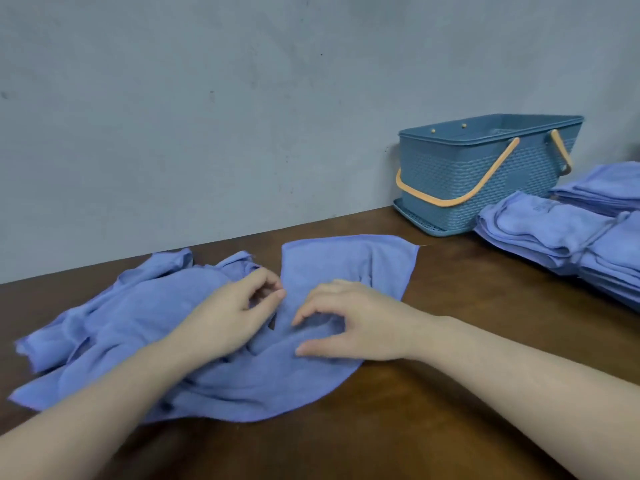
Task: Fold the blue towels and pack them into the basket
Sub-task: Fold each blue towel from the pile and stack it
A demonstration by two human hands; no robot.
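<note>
- Looking down through the head camera, the only view we have, we are judging the task as partly done: two stacks of folded towels (pixel 568 233) are sitting on the right of the table (pixel 433 393), one behind the other.
- We are seeing the basket (pixel 485 174) standing against the wall (pixel 207 116) behind those stacks, with its orange handles (pixel 460 199) hanging down. As far as we can see into it, nothing is showing above the rim, so we are judging that packing has not begun, though its floor is hidden from us.
- We are still facing a heap of loose towels (pixel 138 327) lying rumpled in front of us, left of centre, so folding is left to do, and then all the packing.
- We are working on the top towel (pixel 346 265), which is lying partly spread, its far edge flat toward the wall and its near part creased under our hands.
- We are curling the fingers of our left hand (pixel 235 313) and pinching a bit of the cloth at the fingertips.
- We are resting our right hand (pixel 360 323) on the same towel, fingers arched and tips pressing the cloth; it is gripping nothing that we can see.
- We are noting that the cloth is looking thin, soft and limp, a plain blue with narrow stitched edges.
</note>
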